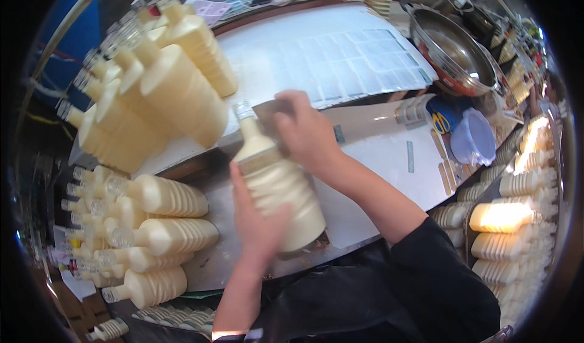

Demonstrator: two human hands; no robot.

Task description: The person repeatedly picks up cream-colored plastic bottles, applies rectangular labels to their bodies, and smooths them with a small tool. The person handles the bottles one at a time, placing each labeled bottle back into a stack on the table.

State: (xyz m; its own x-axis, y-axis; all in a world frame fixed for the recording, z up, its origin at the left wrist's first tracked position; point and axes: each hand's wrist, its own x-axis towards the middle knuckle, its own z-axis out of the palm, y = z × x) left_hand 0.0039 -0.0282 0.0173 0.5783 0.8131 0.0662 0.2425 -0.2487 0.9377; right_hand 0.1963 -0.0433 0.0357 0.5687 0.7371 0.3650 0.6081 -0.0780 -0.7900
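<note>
- I am looking down at 2 bare hands working on 1 cream-coloured ribbed bottle, which is lying tilted between them over a white work surface.
- My left hand is wrapping closed around the bottle's lower body from beneath, thumb pointing up along the ribs.
- My right hand is closing over the bottle's shoulder, pressing what looks like a small grey label or sheet just beside the clear neck.
- To the left of my left hand, stacked bottles are lying on their sides; more are piled above them.
- Beyond my right hand, a label sheet and a metal pan are sitting well apart.
- Risk, as I judge it: the bottle is resting on a loose grip, so a shifting left hand could be letting it roll, creasing or skewing the label.
</note>
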